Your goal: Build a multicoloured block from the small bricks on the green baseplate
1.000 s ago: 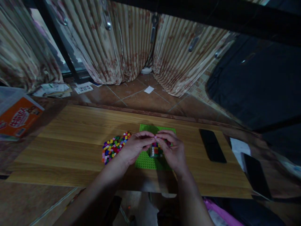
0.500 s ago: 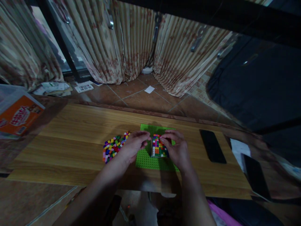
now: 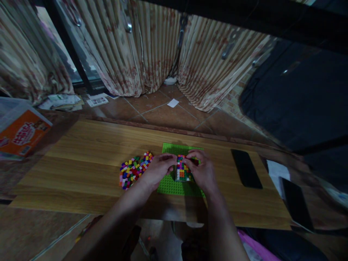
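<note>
A low rectangular block of small multicoloured toy bricks (image 3: 181, 174) sits on a green studded baseplate (image 3: 170, 188) in the middle of the table. My left hand (image 3: 162, 167) reaches in from the left, thumb and fingers drawn together at the block's upper left corner. From the other side, my right hand (image 3: 202, 168) has its thumb and forefinger pinched over the block's upper right part and covers some of it. Whatever lies between the fingertips of either hand is too small to make out. Left of the baseplate is a loose pile of colourful bricks (image 3: 133, 171), partly behind my left wrist.
A black phone (image 3: 246, 168) lies on the wooden table (image 3: 81, 163) to the right. Beyond the right edge are a white paper (image 3: 277, 172) and another dark flat device (image 3: 296, 203). At far left stands a plastic box with an orange label (image 3: 24, 132). Curtains (image 3: 154, 54) hang behind.
My left hand has moved right, its fingertips now at the block's corner. My right hand has shifted slightly left over the block, so the two hands' fingertips are closer together.
</note>
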The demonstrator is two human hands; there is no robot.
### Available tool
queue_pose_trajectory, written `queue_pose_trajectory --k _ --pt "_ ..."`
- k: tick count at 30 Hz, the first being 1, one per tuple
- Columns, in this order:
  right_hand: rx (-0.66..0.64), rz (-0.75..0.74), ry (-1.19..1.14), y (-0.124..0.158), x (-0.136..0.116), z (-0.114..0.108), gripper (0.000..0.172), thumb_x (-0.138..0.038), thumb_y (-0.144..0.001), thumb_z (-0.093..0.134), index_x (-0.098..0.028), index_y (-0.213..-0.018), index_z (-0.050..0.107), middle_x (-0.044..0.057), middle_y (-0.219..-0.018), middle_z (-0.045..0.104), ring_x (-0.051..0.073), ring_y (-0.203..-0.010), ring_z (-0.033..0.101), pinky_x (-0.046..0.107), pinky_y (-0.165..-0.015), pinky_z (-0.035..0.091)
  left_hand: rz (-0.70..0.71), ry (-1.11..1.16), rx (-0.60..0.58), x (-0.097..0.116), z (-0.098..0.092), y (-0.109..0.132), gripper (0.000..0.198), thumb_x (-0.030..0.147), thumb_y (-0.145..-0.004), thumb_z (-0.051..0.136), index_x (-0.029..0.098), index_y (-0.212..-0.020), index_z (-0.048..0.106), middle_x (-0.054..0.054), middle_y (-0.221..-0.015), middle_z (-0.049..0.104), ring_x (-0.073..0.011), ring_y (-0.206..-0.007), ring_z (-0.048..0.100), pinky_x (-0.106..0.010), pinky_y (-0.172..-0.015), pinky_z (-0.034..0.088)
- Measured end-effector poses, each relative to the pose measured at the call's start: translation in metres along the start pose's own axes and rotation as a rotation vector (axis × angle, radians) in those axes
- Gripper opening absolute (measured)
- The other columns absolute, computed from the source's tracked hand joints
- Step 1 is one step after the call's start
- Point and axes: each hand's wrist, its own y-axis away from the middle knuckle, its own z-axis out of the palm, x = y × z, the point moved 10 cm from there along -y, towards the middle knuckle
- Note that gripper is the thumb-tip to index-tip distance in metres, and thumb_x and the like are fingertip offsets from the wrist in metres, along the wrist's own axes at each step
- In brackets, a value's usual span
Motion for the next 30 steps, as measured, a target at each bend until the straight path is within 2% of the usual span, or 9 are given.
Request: queue_pose_trajectory --k 5,10,16,23,27,30 --pt "-0.031 0.094 -0.04 0.0 0.011 0.005 0.015 -0.037 -0.076 0.071 -0.023 -0.08 0.068 0.004 -0.093 0.069 0.022 -0.092 0.062 0.038 -0.085 0.046 0.004 -0.006 -0.005 0.0 0.001 -0.001 0.016 0.026 -0.063 0.076 0.017 -0.075 0.071 0.002 -0.065 0.06 -0.0067 -0.054 0.045 -0.022 -0.053 0.029" --pt "-0.059 0.248 -0.169 0.002 0.026 0.011 0.027 -0.043 -0.071 0.073 -0.02 -0.085 0.068 0.003 -0.082 0.07 0.019 -0.073 0.063 0.032 -0.067 0.049 0.033 -0.012 -0.016 0.001 0.001 -0.002 0.014 0.025 -0.063 0.075 0.017 -0.074 0.072 0.001 -0.065 0.061 -0.0076 -0.054 0.045 -0.023 -0.053 0.029" --pt "-0.106 0.356 -0.293 0.0 0.029 0.017 0.034 -0.048 -0.062 0.079 -0.019 -0.079 0.069 0.0 -0.068 0.068 0.015 -0.057 0.059 0.028 -0.055 0.047 0.045 -0.026 -0.027 0.001 0.002 -0.002 0.011 0.025 -0.064 0.074 0.017 -0.071 0.071 0.002 -0.062 0.059 -0.0073 -0.053 0.043 -0.023 -0.053 0.028" --pt "-0.113 0.365 -0.336 0.001 0.028 0.02 0.03 -0.043 -0.062 0.079 -0.019 -0.077 0.069 -0.001 -0.065 0.067 0.014 -0.056 0.059 0.027 -0.054 0.046 0.07 -0.041 -0.036 0.001 0.003 -0.003 0.01 0.025 -0.066 0.072 0.017 -0.072 0.07 0.001 -0.066 0.061 -0.0074 -0.054 0.044 -0.023 -0.053 0.03" --pt "-0.126 0.359 -0.337 0.002 0.032 0.02 0.032 -0.044 -0.063 0.079 -0.019 -0.081 0.071 0.0 -0.069 0.069 0.015 -0.058 0.061 0.028 -0.056 0.049 0.06 0.021 -0.035 0.0 0.001 -0.005 0.016 0.031 -0.068 0.074 0.016 -0.073 0.07 -0.001 -0.071 0.064 -0.0084 -0.058 0.049 -0.023 -0.054 0.034" --pt "-0.042 0.279 -0.294 -0.001 0.026 0.007 0.032 -0.043 -0.066 0.078 -0.02 -0.089 0.072 0.003 -0.082 0.073 0.019 -0.072 0.065 0.033 -0.068 0.053 0.021 0.148 -0.013 0.0 -0.003 -0.005 0.022 0.035 -0.071 0.074 0.015 -0.078 0.07 -0.003 -0.076 0.067 -0.0094 -0.065 0.056 -0.022 -0.061 0.041"
